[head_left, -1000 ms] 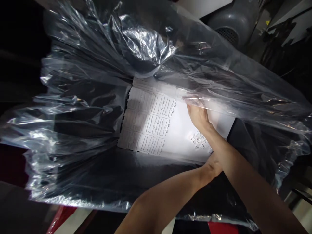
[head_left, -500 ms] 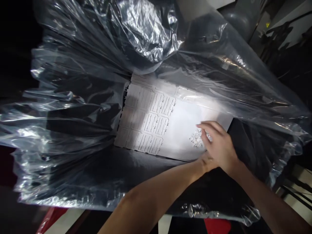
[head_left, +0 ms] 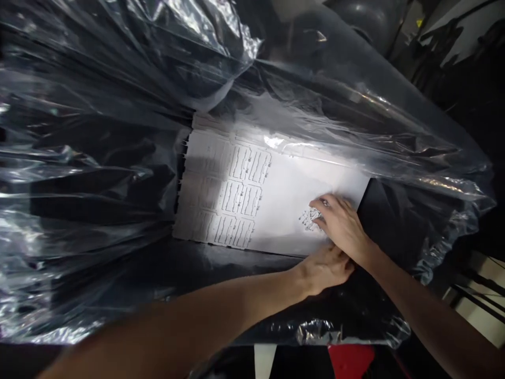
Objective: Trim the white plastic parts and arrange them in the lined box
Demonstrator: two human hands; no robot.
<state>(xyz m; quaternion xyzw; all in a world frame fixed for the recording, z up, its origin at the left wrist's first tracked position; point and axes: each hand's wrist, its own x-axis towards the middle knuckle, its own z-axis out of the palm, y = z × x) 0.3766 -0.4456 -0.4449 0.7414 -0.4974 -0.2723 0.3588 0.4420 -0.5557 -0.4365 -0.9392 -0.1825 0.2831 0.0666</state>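
Note:
A small heap of tiny white pieces with dark marks (head_left: 310, 218) lies on the right part of a pale sheet (head_left: 288, 195). My right hand (head_left: 342, 223) is over the heap's right side, its thumb and forefinger curved and apart around some pieces. I cannot tell whether any are gripped. Just below it, near the sheet's lower edge, my left hand (head_left: 325, 269) has its fingers curled in. What they may hold is hidden. Rows of flat panels with wavy dark slots (head_left: 240, 197) cover the left part of the sheet.
Clear plastic liner (head_left: 98, 184) rises in crumpled folds around the sheet, and its far side partly overlaps the sheet's top edge. A red part (head_left: 351, 360) and a white strip (head_left: 264, 360) show beyond the near edge.
My left hand has come out from under the right one, toward me. My right hand has settled lower around the heap. The whole view has shifted a little.

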